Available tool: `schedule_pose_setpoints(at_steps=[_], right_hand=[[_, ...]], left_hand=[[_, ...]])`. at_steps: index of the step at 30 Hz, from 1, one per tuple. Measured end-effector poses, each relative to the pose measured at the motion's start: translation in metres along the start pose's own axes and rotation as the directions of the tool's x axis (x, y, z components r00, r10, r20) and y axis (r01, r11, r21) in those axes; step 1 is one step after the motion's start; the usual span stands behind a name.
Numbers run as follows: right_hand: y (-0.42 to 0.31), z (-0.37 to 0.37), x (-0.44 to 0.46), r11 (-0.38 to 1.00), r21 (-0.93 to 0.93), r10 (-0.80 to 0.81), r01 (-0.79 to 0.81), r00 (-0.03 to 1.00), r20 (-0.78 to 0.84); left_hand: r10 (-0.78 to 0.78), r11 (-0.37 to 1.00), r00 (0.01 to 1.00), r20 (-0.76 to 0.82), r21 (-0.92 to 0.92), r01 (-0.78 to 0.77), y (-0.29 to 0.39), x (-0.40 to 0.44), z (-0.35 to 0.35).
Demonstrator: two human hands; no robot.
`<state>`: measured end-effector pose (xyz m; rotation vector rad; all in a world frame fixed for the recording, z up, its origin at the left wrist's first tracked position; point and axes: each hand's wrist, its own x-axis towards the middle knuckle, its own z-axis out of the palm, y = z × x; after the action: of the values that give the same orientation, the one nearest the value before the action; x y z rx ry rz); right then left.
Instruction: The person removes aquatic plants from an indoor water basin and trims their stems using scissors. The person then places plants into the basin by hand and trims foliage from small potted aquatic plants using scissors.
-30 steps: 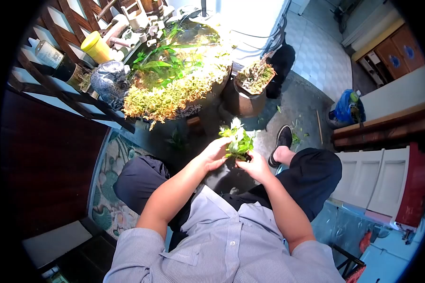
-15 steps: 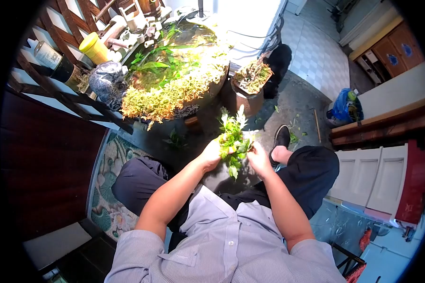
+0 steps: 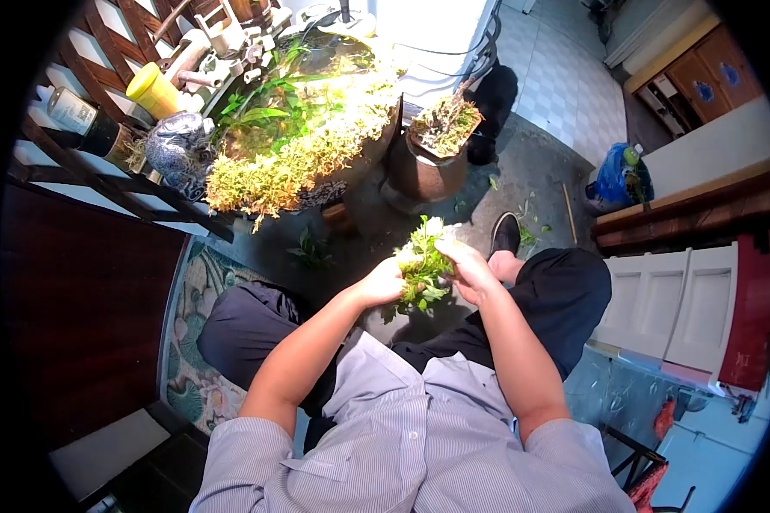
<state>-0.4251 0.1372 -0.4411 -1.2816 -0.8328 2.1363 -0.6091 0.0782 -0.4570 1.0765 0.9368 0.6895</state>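
A bunch of leafy green stems (image 3: pixel 423 267) is between my two hands, above the floor and between my knees. My left hand (image 3: pixel 383 282) is closed around the left side of the bunch. On the other side my right hand (image 3: pixel 468 269) has its fingers pressed together at the upper right leaves; the fingertips are partly hidden by the leaves and glare. Loose green leaves (image 3: pixel 526 229) lie on the floor beyond my shoe (image 3: pixel 505 235). More dark leaves (image 3: pixel 310 250) lie in shadow at the left.
A large water basin edged with moss (image 3: pixel 291 171) stands ahead left. Beside it are a brown pot with a plant (image 3: pixel 423 175) and a black furry animal (image 3: pixel 494 98). A stick (image 3: pixel 569 212) and a blue bag (image 3: pixel 612 175) are at the right, near white panels (image 3: pixel 659 299).
The leafy bunch has been turned in my hands. My right hand has moved from its lower right side up to its upper right leaves. The surroundings have shifted slightly left in view.
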Motion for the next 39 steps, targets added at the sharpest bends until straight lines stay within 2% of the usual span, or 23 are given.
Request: schedule_pose_setpoints(at_steps=[2, 3, 6, 10, 15, 16, 17, 18, 19, 20, 21, 22, 23, 25, 27, 29, 31, 32, 33, 35, 36, 37, 39], right_hand=[[0.001, -0.003, 0.003, 0.987, 0.152, -0.063, 0.053, 0.996, 0.062], [0.001, -0.004, 0.003, 0.987, 0.152, -0.063, 0.053, 0.996, 0.062], [0.0, -0.005, 0.003, 0.96, 0.246, -0.153, 0.137, 0.987, 0.049], [0.0, -0.003, 0.002, 0.927, 0.338, -0.188, 0.163, 0.981, 0.044], [-0.007, 0.006, -0.006, 0.872, 0.449, -0.198, 0.194, 0.979, -0.038], [-0.006, 0.004, -0.004, 0.872, 0.45, -0.199, 0.195, 0.979, -0.039], [-0.009, 0.003, -0.004, 0.902, 0.396, -0.165, 0.173, 0.985, -0.054], [-0.012, 0.002, -0.005, 0.927, 0.343, -0.133, 0.153, 0.988, -0.079], [-0.013, 0.001, -0.008, 0.973, 0.17, -0.128, 0.153, 0.98, -0.152], [-0.021, -0.001, -0.012, 0.993, -0.048, -0.115, 0.109, 0.981, -0.154], [-0.026, -0.008, -0.016, 0.965, -0.256, -0.097, 0.051, 0.981, -0.169], [0.0, -0.034, -0.002, 0.783, -0.58, -0.398, 0.222, 0.897, -0.193], [-0.061, 0.005, -0.069, 0.55, -0.835, -0.4, 0.039, 0.889, -0.221], [-0.068, -0.012, -0.104, 0.283, -0.935, -0.697, 0.216, 0.716, -0.046], [-0.095, -0.014, -0.157, 0.521, -0.804, -0.675, 0.287, 0.715, -0.182], [-0.085, -0.054, -0.171, 0.503, -0.711, -0.843, 0.492, 0.46, -0.277], [-0.068, -0.105, -0.172, 0.552, -0.682, -0.834, 0.481, 0.301, -0.463], [-0.051, -0.136, -0.162, 0.64, -0.624, -0.766, 0.45, 0.306, -0.565], [-0.024, -0.171, -0.148, 0.723, -0.549, -0.683, 0.42, 0.313, -0.66], [0.06, -0.246, -0.113, 0.885, -0.418, -0.465, 0.203, 0.399, -0.79], [0.1, -0.265, -0.105, 0.872, -0.487, -0.419, -0.048, 0.439, -0.794], [0.135, -0.275, -0.1, 0.794, -0.535, -0.369, -0.287, 0.472, -0.801], [0.178, -0.281, -0.09, 0.806, -0.391, -0.089, -0.445, 0.562, -0.822]], left_hand=[[0.055, 0.99, 0.999, 0.003, 0.134, -0.055, 0.001, 0.0, -0.003], [0.055, 0.99, 0.998, 0.003, 0.133, -0.055, 0.001, 0.001, -0.002], [0.128, 0.992, 0.989, -0.068, -0.003, -0.129, 0.0, 0.004, -0.001], [0.128, 0.991, 0.975, -0.184, -0.003, -0.131, 0.001, 0.004, -0.001], [0.072, 0.996, 0.978, -0.196, -0.045, -0.083, -0.001, 0.006, -0.006], [0.022, 0.999, 0.979, -0.203, -0.043, -0.031, -0.002, 0.006, -0.007], [-0.029, 0.999, 0.978, -0.207, -0.041, 0.021, -0.001, 0.006, -0.008], [-0.01, 0.998, 0.983, -0.185, -0.071, -0.003, -0.001, 0.005, -0.01], [-0.018, 0.998, 0.981, -0.194, -0.065, 0.006, 0.0, 0.003, -0.01], [-0.026, 0.996, 0.978, -0.206, -0.091, 0.007, 0.003, 0.004, -0.01], [-0.038, 0.993, 0.977, -0.211, -0.115, 0.014, 0.005, 0.004, -0.01], [-0.009, 0.991, 0.972, -0.237, -0.133, -0.023, 0.008, 0.004, -0.009], [0.018, 0.987, 0.965, -0.26, -0.151, -0.059, 0.011, 0.005, -0.008], [-0.05, 0.993, 0.957, -0.284, -0.119, 0.017, 0.018, 0.01, -0.009], [-0.114, 0.982, 0.928, -0.354, -0.18, 0.052, 0.013, 0.017, -0.015], [-0.184, 0.981, 0.886, -0.425, -0.134, 0.14, 0.021, 0.025, -0.013], [-0.235, 0.965, 0.876, -0.422, -0.206, 0.16, 0.022, 0.034, -0.018], [-0.22, 0.975, 0.868, -0.445, -0.138, 0.176, 0.019, 0.04, -0.02], [-0.276, 0.961, 0.858, -0.434, -0.137, 0.239, 0.028, 0.043, -0.017], [-0.312, 0.948, 0.839, -0.446, -0.087, 0.306, 0.036, 0.052, -0.015], [-0.342, 0.934, 0.804, -0.486, -0.081, 0.348, 0.048, 0.057, -0.007], [-0.296, 0.951, 0.831, -0.47, -0.061, 0.304, 0.037, 0.059, -0.015], [-0.233, 0.952, 0.824, -0.517, 0.051, 0.301, 0.034, 0.064, -0.02]])
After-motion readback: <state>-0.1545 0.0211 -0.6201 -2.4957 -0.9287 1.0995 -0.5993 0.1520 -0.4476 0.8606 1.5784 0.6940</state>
